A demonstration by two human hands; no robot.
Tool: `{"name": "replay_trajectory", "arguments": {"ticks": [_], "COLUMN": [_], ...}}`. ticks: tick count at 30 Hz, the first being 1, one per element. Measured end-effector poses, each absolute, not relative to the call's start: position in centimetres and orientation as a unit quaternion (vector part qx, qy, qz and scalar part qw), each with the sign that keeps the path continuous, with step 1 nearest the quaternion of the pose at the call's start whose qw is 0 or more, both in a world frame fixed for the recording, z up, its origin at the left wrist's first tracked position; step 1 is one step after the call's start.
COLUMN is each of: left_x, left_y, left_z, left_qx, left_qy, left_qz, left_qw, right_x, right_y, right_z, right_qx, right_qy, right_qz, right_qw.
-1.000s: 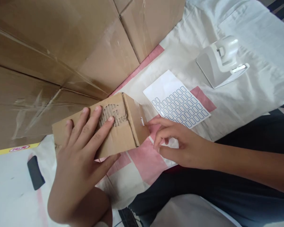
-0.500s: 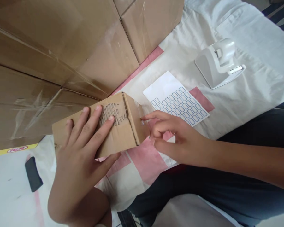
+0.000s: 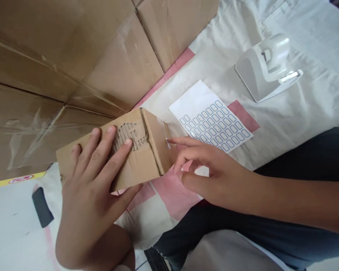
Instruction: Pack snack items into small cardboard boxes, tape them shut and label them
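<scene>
A small brown cardboard box (image 3: 138, 165) with a torn, ridged patch on its top sits in the middle of the view. My left hand (image 3: 94, 177) grips it, fingers spread over the top and thumb along the near side. On the box's right end face there is a small white-and-blue label (image 3: 168, 143). The index fingertip of my right hand (image 3: 206, 165) touches that label's edge, while the other fingers are loosely curled with nothing visible in them. A sheet of blue-edged labels (image 3: 214, 120) lies just beyond my right hand.
A white tape dispenser (image 3: 268, 67) stands at the upper right on the pale cloth (image 3: 288, 113). Large taped cartons (image 3: 101, 49) form a wall behind the small box. A black strip-like object (image 3: 42, 207) lies on a white surface at the lower left.
My right index finger has straightened slightly and shifted off the label, which now shows more. The box has shifted slightly left in view, with my left hand still on it.
</scene>
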State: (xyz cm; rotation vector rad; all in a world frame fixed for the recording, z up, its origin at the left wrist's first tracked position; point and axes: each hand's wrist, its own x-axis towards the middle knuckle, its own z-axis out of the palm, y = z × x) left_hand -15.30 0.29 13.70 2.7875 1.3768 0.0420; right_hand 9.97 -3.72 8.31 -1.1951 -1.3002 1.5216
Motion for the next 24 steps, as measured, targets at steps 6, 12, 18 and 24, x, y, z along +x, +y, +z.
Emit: {"name": "replay_trajectory", "arguments": {"ticks": [6, 12, 18, 24], "left_x": [-15.3, -16.0, -17.6, -15.7], "left_y": [0.3, 0.7, 2.9, 2.5], "left_z": [13.5, 12.8, 11.3, 10.5], "left_qx": [0.899, 0.905, 0.942, 0.923], "left_qy": [0.436, 0.421, 0.314, 0.279], "left_qz": [0.038, 0.063, 0.108, 0.244], "left_qw": [0.024, 0.015, -0.036, -0.106], "right_x": [10.0, 11.1, 11.6, 12.0], "right_y": [-6.7, -3.6, 1.8, 0.3], "right_z": [8.3, 7.0, 5.9, 9.1], "right_qx": [-0.479, -0.436, -0.366, -0.42], "right_qy": [-0.539, -0.662, -0.822, -0.78], "right_qz": [0.537, 0.423, 0.339, 0.329], "right_qw": [0.438, 0.439, 0.276, 0.328]}}
